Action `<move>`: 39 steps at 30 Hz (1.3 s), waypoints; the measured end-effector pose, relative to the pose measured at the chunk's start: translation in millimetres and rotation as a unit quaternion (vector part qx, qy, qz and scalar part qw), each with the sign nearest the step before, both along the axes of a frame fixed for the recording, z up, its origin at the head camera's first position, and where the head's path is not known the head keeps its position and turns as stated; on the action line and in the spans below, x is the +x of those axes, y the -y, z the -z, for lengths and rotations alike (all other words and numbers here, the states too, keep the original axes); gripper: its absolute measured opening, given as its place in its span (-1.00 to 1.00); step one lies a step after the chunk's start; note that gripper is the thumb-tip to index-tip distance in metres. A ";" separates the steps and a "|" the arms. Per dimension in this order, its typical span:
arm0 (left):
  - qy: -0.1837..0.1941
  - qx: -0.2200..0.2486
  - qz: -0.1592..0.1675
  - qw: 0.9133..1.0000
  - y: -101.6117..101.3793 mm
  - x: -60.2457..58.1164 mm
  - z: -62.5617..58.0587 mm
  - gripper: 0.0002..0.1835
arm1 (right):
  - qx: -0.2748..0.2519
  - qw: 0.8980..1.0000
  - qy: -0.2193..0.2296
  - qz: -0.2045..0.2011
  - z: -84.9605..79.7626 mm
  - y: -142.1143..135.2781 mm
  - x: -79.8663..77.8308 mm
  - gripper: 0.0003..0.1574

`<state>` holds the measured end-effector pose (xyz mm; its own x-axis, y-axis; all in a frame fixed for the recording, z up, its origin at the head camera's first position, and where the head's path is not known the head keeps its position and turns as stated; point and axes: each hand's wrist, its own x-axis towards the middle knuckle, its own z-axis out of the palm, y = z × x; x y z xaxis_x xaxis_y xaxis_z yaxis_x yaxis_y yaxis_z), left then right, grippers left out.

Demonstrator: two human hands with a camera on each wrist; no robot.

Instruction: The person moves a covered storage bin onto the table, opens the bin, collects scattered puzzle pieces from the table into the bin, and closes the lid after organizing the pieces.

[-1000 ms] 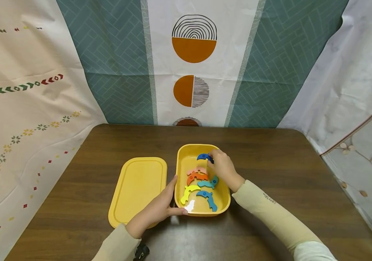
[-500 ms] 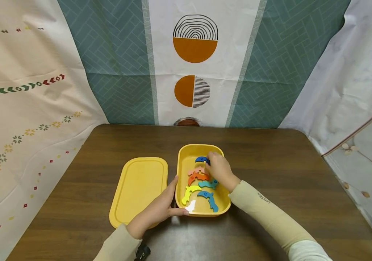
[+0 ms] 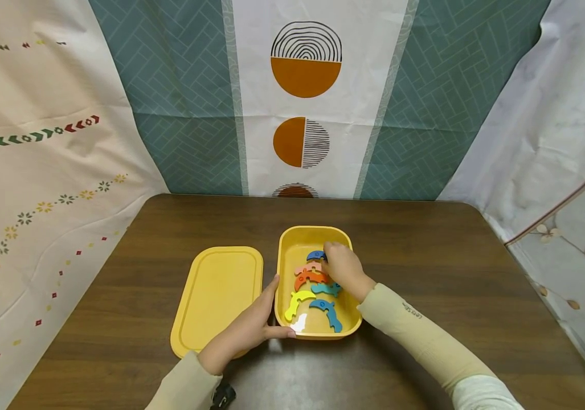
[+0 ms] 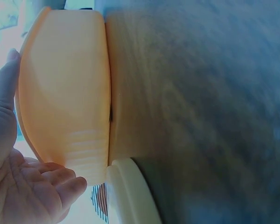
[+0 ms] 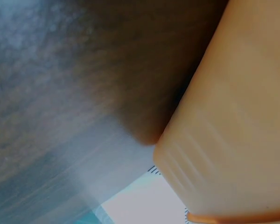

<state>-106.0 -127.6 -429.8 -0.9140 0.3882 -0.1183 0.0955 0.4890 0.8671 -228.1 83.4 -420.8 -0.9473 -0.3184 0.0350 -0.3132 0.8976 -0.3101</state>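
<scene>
A yellow plastic box point(image 3: 297, 240) stands on the table, holding several flat bird-shaped pieces. My right hand point(image 3: 345, 269) reaches inside and pinches a dark blue bird-shaped piece point(image 3: 315, 255) near the far end; its fingertips are partly hidden. Just nearer lie a pink piece point(image 3: 307, 266), an orange one point(image 3: 306, 277) and a teal one point(image 3: 325, 289). Closest to me are a yellow piece point(image 3: 298, 302) and a lighter blue one point(image 3: 327, 311). My left hand point(image 3: 251, 323) rests against the box's near left corner, fingers along the side wall and thumb at the front rim.
A yellow lid point(image 3: 217, 296) lies flat on the brown table point(image 3: 415, 245), left of the box and partly under the left forearm. Patterned cloths point(image 3: 189, 114) hang behind and beside the table. The right wrist view catches only the box's outer wall point(image 5: 233, 126) and tabletop.
My right hand has moved left and slightly toward me, lowering the dark blue piece beside the pink one. My left hand stays at the box corner.
</scene>
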 end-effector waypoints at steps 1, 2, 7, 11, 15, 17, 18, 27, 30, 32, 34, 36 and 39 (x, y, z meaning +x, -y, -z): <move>0.001 0.000 0.000 1.000 0.0 0.2 -0.2 0.22 | 0.002 1.000 -0.001 -0.001 -0.1 0.2 0.3 -0.83; 0.001 -0.001 -0.001 1.000 0.0 0.3 -0.2 0.22 | 0.005 1.000 -0.002 -0.001 -0.3 0.2 0.6 -0.83; -0.008 0.000 0.000 1.000 0.0 0.2 0.2 0.21 | 0.019 1.000 -0.015 -0.011 0.5 -0.1 0.8 -0.80; -0.012 -0.006 0.001 1.000 0.1 -0.1 0.3 0.21 | 0.031 0.999 -0.017 -0.017 1.5 0.1 1.3 -0.71; -0.004 -0.009 0.000 1.000 0.3 -0.1 0.3 0.21 | 0.039 0.999 -0.010 -0.018 1.7 0.5 1.8 -0.68; 0.000 -0.006 -0.001 1.000 0.3 0.2 0.2 0.21 | 0.038 0.999 -0.007 -0.017 1.6 0.8 1.8 -0.70; 0.001 -0.004 -0.002 1.000 0.3 0.3 0.5 0.22 | 0.036 0.999 -0.007 -0.016 1.4 0.9 1.7 -0.71; 0.000 0.011 -0.001 1.000 -0.3 -0.3 0.9 0.23 | 0.031 0.999 -0.003 -0.006 0.8 0.3 -0.3 -0.84; 0.000 0.011 -0.001 1.000 -0.5 -0.4 0.8 0.22 | 0.024 1.000 0.011 -0.002 0.4 0.4 -1.1 -0.81; -0.002 0.010 -0.001 1.000 -0.6 -0.5 0.4 0.23 | 0.019 1.000 0.018 0.000 0.1 0.0 -1.4 -0.79; -0.003 0.007 -0.001 1.000 -0.7 -0.4 0.2 0.23 | 0.008 1.000 0.023 0.001 0.5 -0.5 -1.7 -0.77; -0.006 0.003 -0.001 1.000 -0.7 -0.8 1.1 0.22 | -0.002 1.000 0.021 0.001 1.0 -0.9 -1.5 -0.72; -0.007 0.000 -0.003 1.000 -0.3 -1.1 2.2 0.21 | -0.027 1.000 0.008 -0.004 2.2 -0.8 -0.8 -0.62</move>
<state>-107.1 -127.3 -432.0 -0.9174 0.3835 -0.1062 0.1046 0.4898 0.8655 -228.9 84.2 -423.0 -0.9454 -0.3238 0.0370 -0.3145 0.8767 -0.3639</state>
